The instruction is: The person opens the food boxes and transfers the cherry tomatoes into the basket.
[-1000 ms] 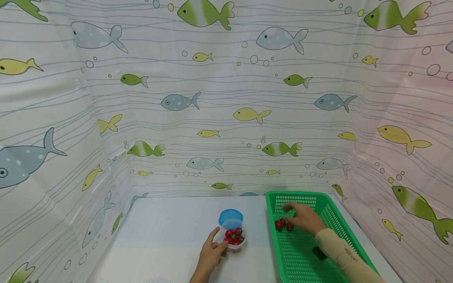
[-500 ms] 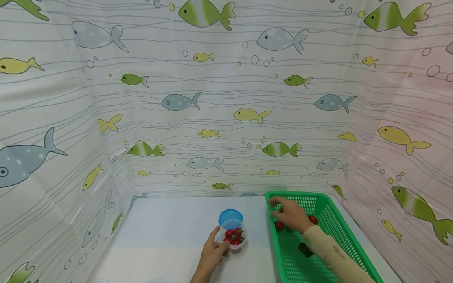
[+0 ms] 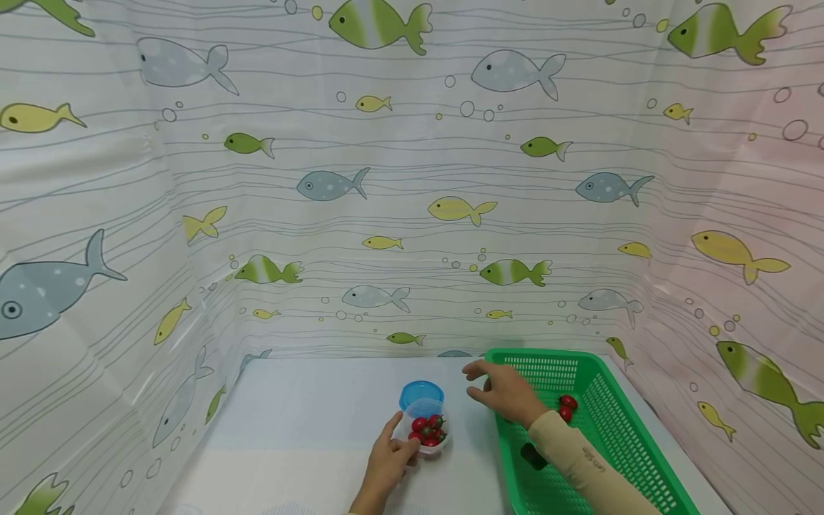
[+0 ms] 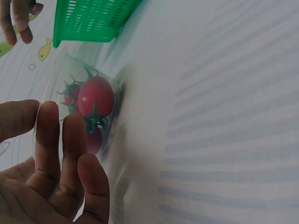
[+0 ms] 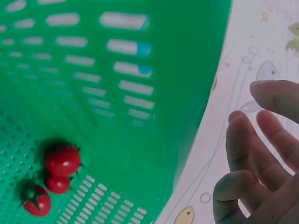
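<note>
In the head view, a small clear plastic container (image 3: 443, 446) stands mid-table with several red cherry tomatoes (image 3: 425, 427) with green stems inside. My left hand (image 3: 386, 458) holds its near left side, thumb and index finger spread along the wall. The left wrist view has the curled fingers (image 4: 47, 135) right at the clear wall, tomatoes (image 4: 96, 98) behind it. My right hand (image 3: 505, 393) hovers over the left rim of a green basket (image 3: 505, 458). Its thumb and fingers (image 5: 239, 140) are apart, with nothing between them. Red tomatoes (image 5: 62, 159) lie on the basket floor.
A blue lid (image 3: 421, 392) is behind the container, partly seen through its clear wall. The basket fills the right of the white table (image 3: 309, 422). Fish-patterned sheets (image 3: 412, 179) enclose the back and sides. A dark block (image 3: 533, 456) sits at my right wrist.
My right hand has moved left, from inside the basket to over its left rim. Tomatoes it covered at the basket's right now show. My left hand stays at the container.
</note>
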A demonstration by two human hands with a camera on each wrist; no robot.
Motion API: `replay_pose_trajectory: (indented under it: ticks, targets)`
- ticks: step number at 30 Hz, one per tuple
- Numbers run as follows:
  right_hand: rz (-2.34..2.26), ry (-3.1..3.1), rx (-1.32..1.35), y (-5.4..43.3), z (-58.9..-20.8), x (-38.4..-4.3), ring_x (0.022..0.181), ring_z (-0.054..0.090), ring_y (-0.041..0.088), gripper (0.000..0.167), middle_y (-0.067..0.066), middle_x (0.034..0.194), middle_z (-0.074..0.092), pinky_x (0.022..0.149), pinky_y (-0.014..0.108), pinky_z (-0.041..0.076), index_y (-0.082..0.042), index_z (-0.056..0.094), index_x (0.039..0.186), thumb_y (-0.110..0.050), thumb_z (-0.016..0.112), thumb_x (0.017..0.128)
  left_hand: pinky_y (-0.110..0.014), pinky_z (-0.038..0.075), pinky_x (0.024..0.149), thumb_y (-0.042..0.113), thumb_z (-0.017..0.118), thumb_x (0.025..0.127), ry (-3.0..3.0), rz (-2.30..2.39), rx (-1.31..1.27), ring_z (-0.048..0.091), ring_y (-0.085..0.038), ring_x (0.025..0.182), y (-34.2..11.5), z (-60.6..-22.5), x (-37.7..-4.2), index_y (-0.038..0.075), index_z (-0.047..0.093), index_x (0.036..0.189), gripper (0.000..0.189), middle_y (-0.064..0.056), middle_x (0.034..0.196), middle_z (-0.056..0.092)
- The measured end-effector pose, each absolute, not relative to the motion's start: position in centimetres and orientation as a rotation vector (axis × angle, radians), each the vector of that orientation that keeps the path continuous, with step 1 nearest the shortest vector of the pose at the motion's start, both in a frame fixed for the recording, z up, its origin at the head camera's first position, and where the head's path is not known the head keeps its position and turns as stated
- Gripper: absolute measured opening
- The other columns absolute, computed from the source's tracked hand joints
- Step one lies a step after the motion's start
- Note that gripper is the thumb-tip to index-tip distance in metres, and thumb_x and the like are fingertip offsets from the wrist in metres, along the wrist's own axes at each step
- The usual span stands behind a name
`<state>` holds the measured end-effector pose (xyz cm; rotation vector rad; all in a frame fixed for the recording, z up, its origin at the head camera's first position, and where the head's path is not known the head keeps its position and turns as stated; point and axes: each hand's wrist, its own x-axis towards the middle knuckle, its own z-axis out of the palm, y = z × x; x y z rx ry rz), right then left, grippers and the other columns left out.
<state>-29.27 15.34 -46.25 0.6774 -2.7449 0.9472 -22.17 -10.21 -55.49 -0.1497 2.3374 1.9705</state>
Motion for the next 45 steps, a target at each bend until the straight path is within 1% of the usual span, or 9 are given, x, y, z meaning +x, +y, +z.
replay_pose_trajectory:
  ticks: [10, 17, 25, 31, 37, 42, 45]
  targets:
    - [0.895, -2.814, 0.773, 13.3, -46.3, -29.3, 0.079, 0.060, 0.006, 0.029, -0.005, 0.111, 0.072, 0.067, 0.027, 0.051, -0.022, 0.070, 0.121, -0.024, 0.075, 0.092, -0.030, 0.046, 0.056, 0.021, 0.068, 0.095, 2.338, 1.966, -0.152, 0.069, -0.022, 0.073, -10.2, -55.1, -22.1, 0.001, 0.031, 0.157, 0.075, -0.007, 0.080, 0.070]
    - [0.893, -2.816, 0.829, 12.7, -45.6, -29.1, 0.079, 0.061, 0.008, 0.030, 0.001, 0.113, 0.073, 0.068, 0.029, 0.052, -0.020, 0.070, 0.122, -0.023, 0.076, 0.092, -0.031, 0.047, 0.057, 0.021, 0.067, 0.095, 2.352, 1.959, -0.151, 0.068, -0.022, 0.073, -10.3, -54.9, -22.0, 0.001, 0.030, 0.157, 0.074, -0.008, 0.081, 0.070]
    - [0.925, -2.826, 0.864, 11.7, -44.7, -29.0, 0.083, 0.063, 0.008, 0.034, -0.001, 0.113, 0.073, 0.069, 0.028, 0.053, -0.019, 0.069, 0.124, -0.026, 0.076, 0.092, -0.031, 0.047, 0.058, 0.022, 0.067, 0.096, 2.338, 1.958, -0.143, 0.068, -0.021, 0.074, -10.5, -55.2, -22.1, 0.001, 0.030, 0.157, 0.075, -0.006, 0.080, 0.070]
    - [0.934, -2.796, 0.905, 10.8, -44.8, -29.3, 0.083, 0.064, 0.009, 0.033, -0.002, 0.111, 0.074, 0.068, 0.028, 0.053, -0.019, 0.069, 0.124, -0.025, 0.077, 0.092, -0.032, 0.048, 0.059, 0.022, 0.067, 0.095, 2.331, 1.952, -0.136, 0.068, -0.021, 0.074, -10.5, -55.4, -22.2, 0.000, 0.030, 0.157, 0.075, -0.006, 0.080, 0.069]
    - [0.948, -2.820, 0.938, 10.0, -45.1, -29.7, 0.090, 0.067, 0.019, 0.034, 0.004, 0.113, 0.074, 0.073, 0.032, 0.055, -0.017, 0.068, 0.124, -0.022, 0.077, 0.092, -0.031, 0.047, 0.058, 0.022, 0.067, 0.095, 2.334, 1.948, -0.140, 0.068, -0.021, 0.073, -10.5, -55.4, -22.2, 0.001, 0.031, 0.157, 0.075, -0.005, 0.079, 0.069]
    - [0.944, -2.879, 0.940, 9.7, -45.6, -29.9, 0.099, 0.067, 0.019, 0.035, 0.006, 0.115, 0.073, 0.081, 0.038, 0.056, -0.016, 0.068, 0.124, -0.020, 0.078, 0.090, -0.031, 0.047, 0.058, 0.021, 0.068, 0.095, 2.339, 1.950, -0.124, 0.068, -0.020, 0.073, -10.5, -55.5, -22.2, 0.001, 0.031, 0.156, 0.074, -0.005, 0.079, 0.070]
    - [0.924, -2.903, 0.972, 9.6, -46.0, -29.9, 0.102, 0.067, 0.020, 0.034, 0.005, 0.113, 0.073, 0.084, 0.040, 0.056, -0.015, 0.069, 0.121, -0.018, 0.079, 0.089, -0.031, 0.047, 0.058, 0.021, 0.068, 0.095, 2.345, 1.950, -0.123, 0.068, -0.020, 0.073, -10.5, -55.4, -22.1, 0.000, 0.031, 0.156, 0.074, -0.005, 0.079, 0.070]
